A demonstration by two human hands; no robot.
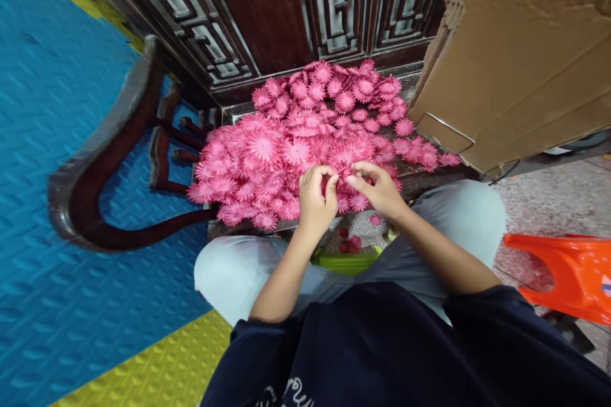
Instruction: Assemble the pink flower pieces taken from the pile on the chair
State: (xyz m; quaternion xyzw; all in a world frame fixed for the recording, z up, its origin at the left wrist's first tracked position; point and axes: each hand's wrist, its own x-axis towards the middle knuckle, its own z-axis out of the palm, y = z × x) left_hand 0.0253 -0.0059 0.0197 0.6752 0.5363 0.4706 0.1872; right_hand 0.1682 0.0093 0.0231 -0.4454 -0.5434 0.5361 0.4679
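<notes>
A large heap of pink artificial flowers [265, 147] with thin, pointed petals covers the dark wooden bench in front of me. My left hand [316, 198] is closed in a pinch at the near side of the heap. Facing it, my right hand [380, 192] also pinches, thumb against forefinger. Between the two sets of fingertips is a small pink flower piece [345, 173], which both hands seem to grip; its shape is partly hidden by the fingers.
A carved wooden backrest [267, 6] rises behind the heap, with a curved armrest [105, 133] at left. A large cardboard box [520, 63] stands at right. An orange plastic stool [568, 273] is on the floor. Below lie a green plastic item [347, 262] and fallen pink pieces [354, 243].
</notes>
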